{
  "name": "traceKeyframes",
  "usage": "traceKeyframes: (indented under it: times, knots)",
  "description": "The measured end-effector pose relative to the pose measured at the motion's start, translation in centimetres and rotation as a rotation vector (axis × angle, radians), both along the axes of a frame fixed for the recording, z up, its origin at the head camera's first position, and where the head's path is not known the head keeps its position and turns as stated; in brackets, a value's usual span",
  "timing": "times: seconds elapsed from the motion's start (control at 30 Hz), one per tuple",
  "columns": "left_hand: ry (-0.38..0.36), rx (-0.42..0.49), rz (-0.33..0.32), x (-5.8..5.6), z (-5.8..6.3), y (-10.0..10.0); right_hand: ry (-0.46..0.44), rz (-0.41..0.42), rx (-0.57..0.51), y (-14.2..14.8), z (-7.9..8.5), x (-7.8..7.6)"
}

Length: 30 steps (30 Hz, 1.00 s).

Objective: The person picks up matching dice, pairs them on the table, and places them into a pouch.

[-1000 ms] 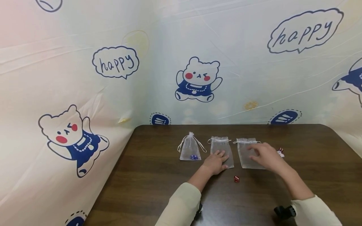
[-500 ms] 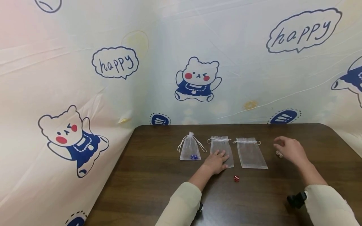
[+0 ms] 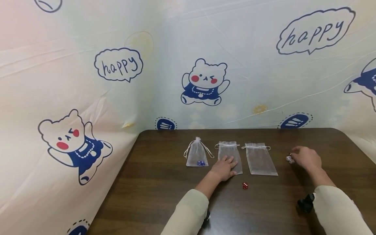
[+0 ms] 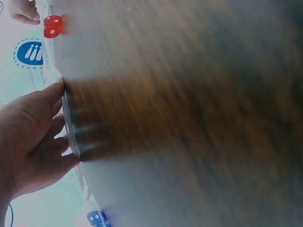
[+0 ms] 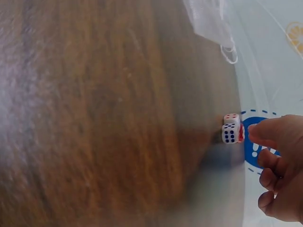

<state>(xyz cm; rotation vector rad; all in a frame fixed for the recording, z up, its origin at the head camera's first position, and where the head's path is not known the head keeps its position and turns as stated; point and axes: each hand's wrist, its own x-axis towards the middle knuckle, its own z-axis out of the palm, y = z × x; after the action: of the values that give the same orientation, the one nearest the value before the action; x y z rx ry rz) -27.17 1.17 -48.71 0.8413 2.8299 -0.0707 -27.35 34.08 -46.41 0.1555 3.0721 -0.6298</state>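
My left hand (image 3: pixel 224 168) rests with spread fingers on the middle sheer white drawstring bag (image 3: pixel 227 150). In the left wrist view its fingertips touch down on the bag at the tabletop. At the right, my right hand (image 3: pixel 307 159) reaches over a small cluster of dice, fingers loosely bent. White dice (image 5: pixel 230 134) stand there, with a red die (image 5: pixel 242 133) partly hidden behind them. The thumb tip is close to the red die, and no grip on it shows. A lone red die (image 3: pixel 245 185) lies nearer me, below the bags.
Left of the middle bag stands a drawn-up sheer bag (image 3: pixel 196 151) with blue dice (image 3: pixel 201 163) at its bottom. A flat sheer bag (image 3: pixel 260 161) lies between my hands. The brown table (image 3: pixel 152 195) backs onto a printed cloth (image 3: pixel 249 65).
My right hand has moved right, off the right-hand bag, over to the white and red dice, and lowered towards them. The left hand has stayed on the middle bag.
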Motion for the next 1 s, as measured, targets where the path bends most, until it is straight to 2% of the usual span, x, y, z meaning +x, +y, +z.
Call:
traceKeyframes:
  times: [0.53,0.77,0.9,1.0]
  knots:
    - [0.000,0.002,0.013,0.0,-0.1,0.1,-0.037,-0.027,-0.038,0.1,-0.6,0.1]
    - [-0.012,0.006,0.012,0.1,-0.1,0.1,0.002,-0.032,-0.073,-0.2,-0.3,0.5]
    - [-0.006,0.003,0.014,0.1,0.2,0.1,0.030,-0.008,-0.075,-0.5,0.0,0.4]
    - [-0.008,0.000,0.013,0.1,0.2,0.0,0.086,0.035,-0.072,-1.0,0.3,0.4]
